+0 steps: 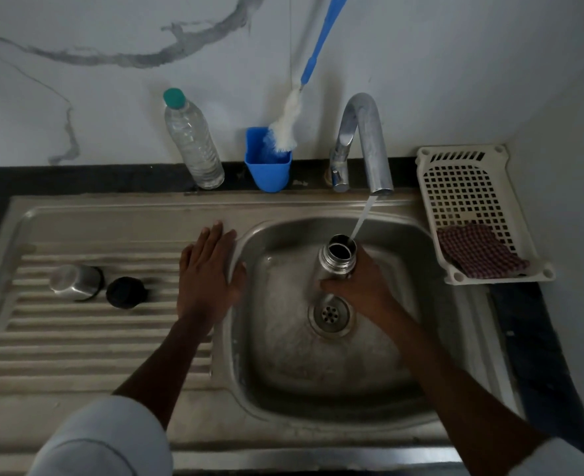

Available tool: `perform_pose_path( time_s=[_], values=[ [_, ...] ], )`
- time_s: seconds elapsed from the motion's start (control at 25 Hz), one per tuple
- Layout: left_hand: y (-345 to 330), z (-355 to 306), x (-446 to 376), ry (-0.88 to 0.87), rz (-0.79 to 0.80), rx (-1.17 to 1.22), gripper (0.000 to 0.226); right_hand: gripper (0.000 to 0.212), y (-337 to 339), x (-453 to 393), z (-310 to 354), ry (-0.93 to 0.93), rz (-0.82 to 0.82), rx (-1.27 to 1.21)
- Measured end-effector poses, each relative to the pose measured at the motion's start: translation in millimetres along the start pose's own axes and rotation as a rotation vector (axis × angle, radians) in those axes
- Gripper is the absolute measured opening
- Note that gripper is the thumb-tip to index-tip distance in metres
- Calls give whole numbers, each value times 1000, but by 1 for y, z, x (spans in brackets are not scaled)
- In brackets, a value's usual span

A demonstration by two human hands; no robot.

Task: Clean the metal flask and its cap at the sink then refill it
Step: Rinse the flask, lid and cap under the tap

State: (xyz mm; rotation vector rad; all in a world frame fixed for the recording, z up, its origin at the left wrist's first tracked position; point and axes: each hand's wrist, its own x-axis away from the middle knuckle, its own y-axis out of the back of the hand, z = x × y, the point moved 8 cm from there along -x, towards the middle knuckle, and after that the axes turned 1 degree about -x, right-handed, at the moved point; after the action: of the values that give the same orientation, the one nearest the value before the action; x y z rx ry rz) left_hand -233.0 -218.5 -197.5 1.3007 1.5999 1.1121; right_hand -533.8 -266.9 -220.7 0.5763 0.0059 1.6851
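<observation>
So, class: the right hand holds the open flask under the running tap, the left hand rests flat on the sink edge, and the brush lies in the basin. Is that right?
Not quite. The head view shows the brush standing in the blue cup behind the sink, not in the basin. The rest holds: the right hand holds the open flask under the running tap, and the left hand rests flat on the sink edge.

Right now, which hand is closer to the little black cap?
Left. The left hand rests flat just right of the black cap; the right hand holds the flask in the basin.
</observation>
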Motion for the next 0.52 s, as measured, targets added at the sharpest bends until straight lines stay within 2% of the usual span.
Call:
perform_pose_path(
  time_s=[0.12, 0.28, 0.36, 0.44, 0.52],
  values=[
    [0, 0, 0, 11, 8, -13, 64, 66, 13, -6, 1, 18, -61, -12],
    [1, -2, 0, 8, 22, -3, 65, 77, 12, -9, 5, 44, 32, 16],
    [3, -2, -1, 8, 6, -3, 65, 75, 16, -11, 5, 46, 37, 25],
    [3, -4, 0, 19, 13, -17, 65, 76, 14, -13, 8, 84, 115, 63],
    [4, -5, 1, 25, 11, -43, 65, 73, 21, -12, 12, 71, 92, 59]
  ],
)
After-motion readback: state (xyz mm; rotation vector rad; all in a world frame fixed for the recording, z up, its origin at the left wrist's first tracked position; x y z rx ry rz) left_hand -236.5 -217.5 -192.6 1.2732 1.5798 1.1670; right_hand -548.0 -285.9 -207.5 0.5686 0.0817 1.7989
